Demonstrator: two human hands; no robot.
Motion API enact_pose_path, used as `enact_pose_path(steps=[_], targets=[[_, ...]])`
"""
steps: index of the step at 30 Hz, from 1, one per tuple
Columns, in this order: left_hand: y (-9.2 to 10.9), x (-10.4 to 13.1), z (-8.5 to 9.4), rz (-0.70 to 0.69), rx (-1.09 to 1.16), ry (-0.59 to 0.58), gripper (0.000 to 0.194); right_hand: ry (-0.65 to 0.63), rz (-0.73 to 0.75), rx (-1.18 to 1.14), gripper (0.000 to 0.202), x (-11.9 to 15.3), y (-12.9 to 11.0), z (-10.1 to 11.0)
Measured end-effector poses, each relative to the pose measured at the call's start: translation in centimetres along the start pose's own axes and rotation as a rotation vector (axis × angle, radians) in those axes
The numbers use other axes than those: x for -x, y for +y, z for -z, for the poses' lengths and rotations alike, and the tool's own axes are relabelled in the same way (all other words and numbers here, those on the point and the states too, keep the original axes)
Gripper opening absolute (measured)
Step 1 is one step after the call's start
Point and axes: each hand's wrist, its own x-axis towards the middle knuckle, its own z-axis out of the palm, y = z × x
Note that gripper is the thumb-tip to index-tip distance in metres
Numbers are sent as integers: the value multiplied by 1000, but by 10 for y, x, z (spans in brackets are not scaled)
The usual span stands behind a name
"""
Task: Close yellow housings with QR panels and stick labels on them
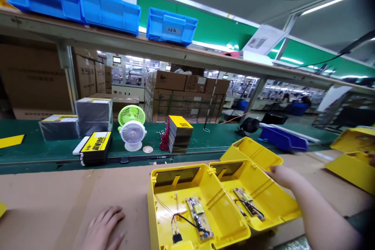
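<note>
Two yellow housings lie open side by side on the bench: the right housing (258, 199), tilted up on its far edge, and the left housing (196, 207), flat and nearer the middle. The right hand (279, 174) rests its fingertips on the upper right rim of the right housing, fingers loosely curled over the edge; whether the grip is closed on the rim or only touching it cannot be told from this angle. Inside that shell, just below and left of the grip, sits a small circuit board (247, 203) with dark wires. To handle this shell well, I judge the fingers should stay on the rim and wall, clear of the board and wires, and the tilted shell should be steadied so it does not slide off the left one.

The left hand (102, 228) lies palm down on the brown cardboard (58, 199) covering the bench, open and holding nothing, well apart from the left housing, whose own circuit board (199, 218) and wires lie to its right.

Beyond the right grip stands a third yellow shell (252, 152). Farther off, on the green belt (29, 146), are a stack of yellow-topped cards (179, 134), two small fans (132, 129) and a blue tray (283, 138).
</note>
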Motion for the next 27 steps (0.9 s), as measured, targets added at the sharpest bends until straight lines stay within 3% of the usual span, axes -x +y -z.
enact_pose_path(steps=[9, 17, 22, 25, 27], targets=[[-13, 5, -10, -45, 36, 45, 41, -192, -27, 33, 65, 29, 28, 30], [-11, 7, -6, -67, 57, 51, 38, -214, -94, 128, 24, 57, 47, 38], [-8, 7, -4, -59, 62, 35, 37, -261, -139, 251, 28, 70, 52, 50], [-9, 8, -4, -58, 68, 28, 37, -325, -73, 315, 28, 81, 55, 54], [-10, 8, -5, -57, 67, 30, 37, -161, 52, 343, 38, 89, 57, 52]])
